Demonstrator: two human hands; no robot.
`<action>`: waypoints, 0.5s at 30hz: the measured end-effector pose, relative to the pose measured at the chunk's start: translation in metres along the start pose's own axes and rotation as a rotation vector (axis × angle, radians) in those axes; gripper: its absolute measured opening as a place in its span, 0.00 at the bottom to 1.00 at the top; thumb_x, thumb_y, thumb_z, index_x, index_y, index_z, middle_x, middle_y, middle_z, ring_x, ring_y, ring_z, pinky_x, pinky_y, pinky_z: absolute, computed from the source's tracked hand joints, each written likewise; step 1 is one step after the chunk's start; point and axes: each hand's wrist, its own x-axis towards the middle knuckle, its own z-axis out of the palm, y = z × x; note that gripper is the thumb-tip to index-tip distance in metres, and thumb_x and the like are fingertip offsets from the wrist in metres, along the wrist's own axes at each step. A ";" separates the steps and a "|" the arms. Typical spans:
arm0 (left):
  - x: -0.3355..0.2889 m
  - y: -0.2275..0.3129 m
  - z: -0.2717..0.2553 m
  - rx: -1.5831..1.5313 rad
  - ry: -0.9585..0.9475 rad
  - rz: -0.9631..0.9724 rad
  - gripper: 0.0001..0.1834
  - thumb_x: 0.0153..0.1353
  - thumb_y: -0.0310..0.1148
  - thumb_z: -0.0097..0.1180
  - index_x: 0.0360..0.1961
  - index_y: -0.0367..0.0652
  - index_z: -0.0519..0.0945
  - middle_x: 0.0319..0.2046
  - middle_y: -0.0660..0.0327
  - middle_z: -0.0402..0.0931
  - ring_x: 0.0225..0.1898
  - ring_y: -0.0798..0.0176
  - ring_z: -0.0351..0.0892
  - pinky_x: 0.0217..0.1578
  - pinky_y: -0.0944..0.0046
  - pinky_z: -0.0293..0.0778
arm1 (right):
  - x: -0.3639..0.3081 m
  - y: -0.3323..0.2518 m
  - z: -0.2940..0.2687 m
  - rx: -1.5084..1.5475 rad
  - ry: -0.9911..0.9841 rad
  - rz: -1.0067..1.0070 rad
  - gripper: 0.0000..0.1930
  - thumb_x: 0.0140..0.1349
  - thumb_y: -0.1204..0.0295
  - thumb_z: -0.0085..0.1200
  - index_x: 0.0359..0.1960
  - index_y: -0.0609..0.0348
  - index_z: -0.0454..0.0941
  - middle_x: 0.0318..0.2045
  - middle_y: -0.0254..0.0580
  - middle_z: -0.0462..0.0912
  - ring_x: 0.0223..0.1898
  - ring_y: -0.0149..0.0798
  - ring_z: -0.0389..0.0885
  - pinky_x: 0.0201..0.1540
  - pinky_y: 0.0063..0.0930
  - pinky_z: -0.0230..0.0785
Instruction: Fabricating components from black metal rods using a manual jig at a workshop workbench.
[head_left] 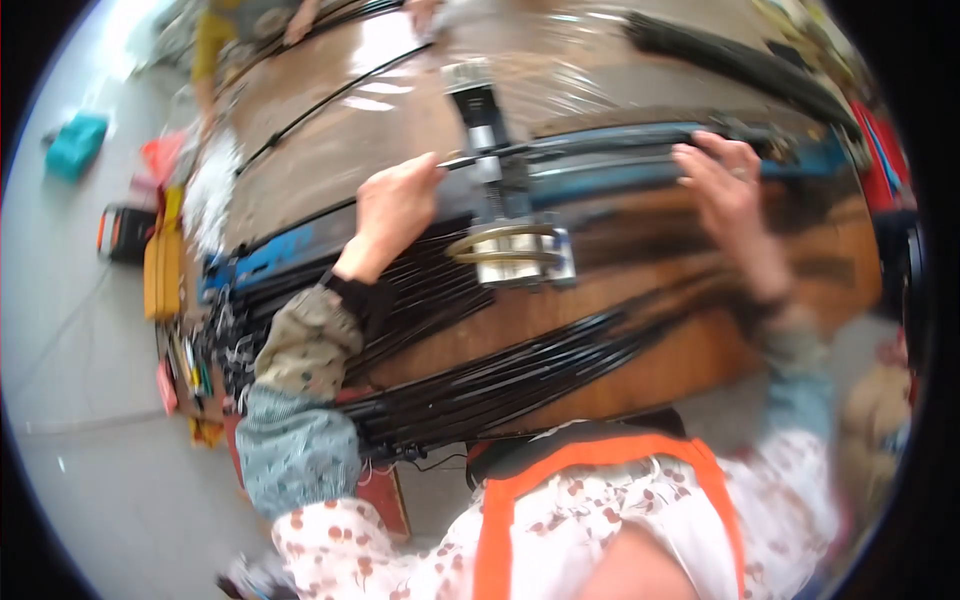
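Observation:
My left hand is closed in a pinch on a thin black rod. The rod runs rightward across a metal fixture with a cylinder and a loop of tan tubing at its near end. My right hand, slightly smeared by motion, is beside the right stretch of the rod, fingers bent and apart. Whether its fingertips touch the rod I cannot tell. Beneath lies a long blue rail. Bundles of black rods spread over the wooden table in front of me.
A dark rolled bundle lies at the far right. Clear plastic sheeting covers the table's far part. Another person's hand shows at the far edge. On the left are a yellow box, small tools and a teal container on the floor.

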 end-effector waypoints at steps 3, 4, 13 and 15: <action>0.006 0.006 -0.003 0.020 0.004 -0.021 0.09 0.66 0.37 0.53 0.31 0.44 0.73 0.28 0.51 0.79 0.32 0.41 0.79 0.30 0.46 0.72 | -0.010 -0.021 0.006 0.076 0.068 0.008 0.13 0.59 0.71 0.61 0.45 0.55 0.82 0.41 0.36 0.86 0.49 0.42 0.80 0.56 0.38 0.60; 0.007 0.007 -0.002 0.021 -0.001 -0.018 0.09 0.65 0.36 0.53 0.31 0.44 0.73 0.28 0.51 0.79 0.32 0.40 0.79 0.30 0.46 0.71 | -0.012 -0.027 0.008 0.104 0.067 0.013 0.13 0.58 0.70 0.61 0.45 0.54 0.82 0.39 0.35 0.85 0.48 0.42 0.80 0.55 0.38 0.60; 0.004 0.014 0.002 -0.017 0.011 0.032 0.08 0.66 0.33 0.52 0.30 0.43 0.72 0.28 0.50 0.77 0.32 0.40 0.77 0.30 0.47 0.70 | -0.004 -0.064 0.034 0.363 0.024 0.021 0.14 0.56 0.72 0.63 0.44 0.57 0.80 0.37 0.39 0.83 0.44 0.43 0.79 0.49 0.36 0.62; 0.005 0.016 0.001 -0.019 0.000 0.024 0.07 0.65 0.31 0.53 0.30 0.42 0.72 0.28 0.50 0.77 0.32 0.40 0.77 0.30 0.47 0.70 | -0.002 -0.066 0.045 0.633 -0.137 0.062 0.12 0.57 0.77 0.61 0.43 0.62 0.79 0.34 0.43 0.81 0.43 0.47 0.78 0.45 0.37 0.68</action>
